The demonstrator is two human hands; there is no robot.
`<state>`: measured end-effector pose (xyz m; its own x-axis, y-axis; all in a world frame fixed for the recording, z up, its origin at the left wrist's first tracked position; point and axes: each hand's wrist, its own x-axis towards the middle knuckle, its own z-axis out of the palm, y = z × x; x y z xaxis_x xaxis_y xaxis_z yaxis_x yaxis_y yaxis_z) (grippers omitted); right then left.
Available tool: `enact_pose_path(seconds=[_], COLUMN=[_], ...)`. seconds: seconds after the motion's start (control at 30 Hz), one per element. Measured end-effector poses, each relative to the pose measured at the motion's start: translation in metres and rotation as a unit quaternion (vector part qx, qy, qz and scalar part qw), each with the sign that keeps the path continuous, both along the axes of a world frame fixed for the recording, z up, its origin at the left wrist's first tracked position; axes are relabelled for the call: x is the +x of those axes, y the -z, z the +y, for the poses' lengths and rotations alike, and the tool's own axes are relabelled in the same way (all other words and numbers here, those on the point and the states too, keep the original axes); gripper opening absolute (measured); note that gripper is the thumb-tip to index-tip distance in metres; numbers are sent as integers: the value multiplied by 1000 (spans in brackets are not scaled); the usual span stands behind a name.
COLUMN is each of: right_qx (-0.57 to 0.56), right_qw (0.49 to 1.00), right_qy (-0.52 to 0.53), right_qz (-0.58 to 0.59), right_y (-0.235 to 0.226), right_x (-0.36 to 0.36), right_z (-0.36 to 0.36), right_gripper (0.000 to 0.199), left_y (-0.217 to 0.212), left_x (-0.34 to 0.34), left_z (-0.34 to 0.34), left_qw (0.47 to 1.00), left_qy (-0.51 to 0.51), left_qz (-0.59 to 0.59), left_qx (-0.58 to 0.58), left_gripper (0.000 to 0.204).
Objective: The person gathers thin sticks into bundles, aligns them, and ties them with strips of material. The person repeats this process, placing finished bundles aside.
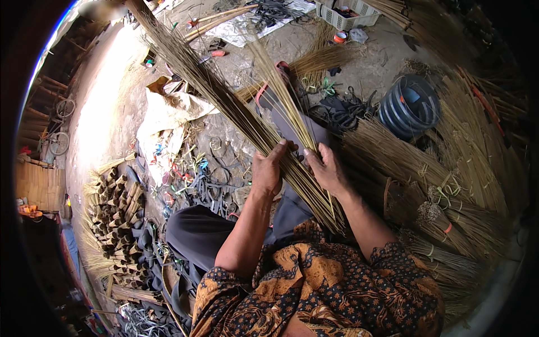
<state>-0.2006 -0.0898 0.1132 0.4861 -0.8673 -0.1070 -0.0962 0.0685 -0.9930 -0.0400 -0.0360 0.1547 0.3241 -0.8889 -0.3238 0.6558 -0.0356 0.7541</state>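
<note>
A long bundle of thin brown sticks (224,106) slants across my lap, from the upper left down to my right thigh. My left hand (270,168) is closed around its lower half, thumb on top. Beside it, my right hand (327,170) grips a smaller, paler bunch of sticks (283,106), whose tips fan upward. The lower ends of the two bunches lie close together and partly overlap below my hands. My legs are folded in dark trousers (199,230) under the sticks.
Many tied stick bundles (404,151) are heaped at my right, near a dark ribbed bucket (410,106). A stack of finished bundles (115,213) stands at left beside rubber strips and a pale sack (174,109). A white crate (348,16) sits far ahead.
</note>
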Motion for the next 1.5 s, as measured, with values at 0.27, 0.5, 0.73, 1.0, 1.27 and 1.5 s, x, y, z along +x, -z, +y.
enact_pose_path(seconds=[0.27,0.5,0.73,1.0,1.27,1.5], right_qx=[-25,-6,-64,1,-189,-158], right_qw=[982,875,990,871,960,949], right_qy=[95,176,36,-349,-101,-183], right_qz=[161,451,123,-346,-181,-203], right_y=[21,84,1,-174,-176,-138], right_x=[-53,-152,-61,125,161,152], right_z=[-47,-86,-89,-52,-14,-3], right_gripper=[53,68,111,104,21,24], left_y=[5,-42,-74,-98,-52,10], left_x=[23,118,138,102,65,62], left_z=[-6,4,23,24,21,33], left_qw=[997,985,982,938,866,898], left_qy=[-76,-156,-51,312,-37,10], left_qz=[-16,-79,-175,-90,-498,-439], left_qx=[29,-5,-43,-121,-36,-30], left_gripper=[33,45,35,30,36,24])
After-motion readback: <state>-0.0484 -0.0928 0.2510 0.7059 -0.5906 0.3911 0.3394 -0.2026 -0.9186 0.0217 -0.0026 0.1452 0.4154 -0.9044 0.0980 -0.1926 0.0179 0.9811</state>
